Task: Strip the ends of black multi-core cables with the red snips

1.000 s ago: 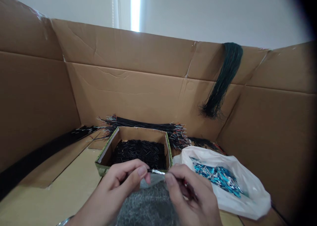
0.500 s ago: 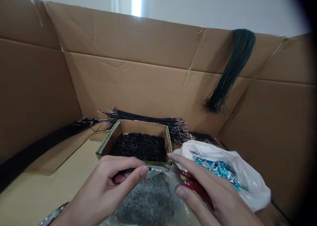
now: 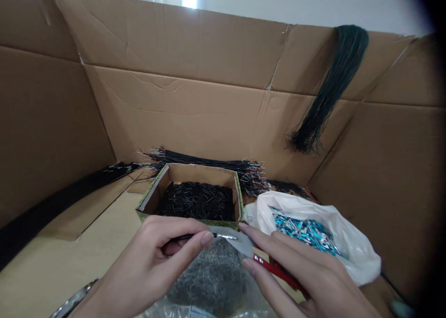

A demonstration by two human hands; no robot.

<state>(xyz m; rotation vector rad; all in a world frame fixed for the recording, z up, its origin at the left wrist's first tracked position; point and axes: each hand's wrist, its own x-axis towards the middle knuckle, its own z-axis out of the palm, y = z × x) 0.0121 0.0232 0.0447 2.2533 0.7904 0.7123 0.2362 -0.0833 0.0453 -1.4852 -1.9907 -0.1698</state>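
My left hand [image 3: 167, 257] pinches a thin black cable [image 3: 183, 237] between thumb and fingertips. The cable's shiny bare wire end [image 3: 228, 237] sticks out to the right. My right hand [image 3: 296, 271] is closed around a red-handled knife [image 3: 270, 266], index finger and thumb along its sides. The grey blade points left, behind the bare wire end; whether they touch I cannot tell. Below both hands lies a clear plastic bag [image 3: 212, 276] with a mass of fine, dark, thread-like pieces in it.
A green-edged cardboard box [image 3: 153, 192] holds many short black tubes. To its right sits a white bag [image 3: 358, 243] of blue and silver pieces. Black cable bundles [image 3: 205, 159] lie behind the box and at left. Dark green strands [image 3: 334, 81] hang over the cardboard wall [image 3: 181, 95].
The knife has turned and shifted slightly, and its blade now shows more clearly behind the bare wire end. My left hand keeps its pinch. The view has tilted a little downward.
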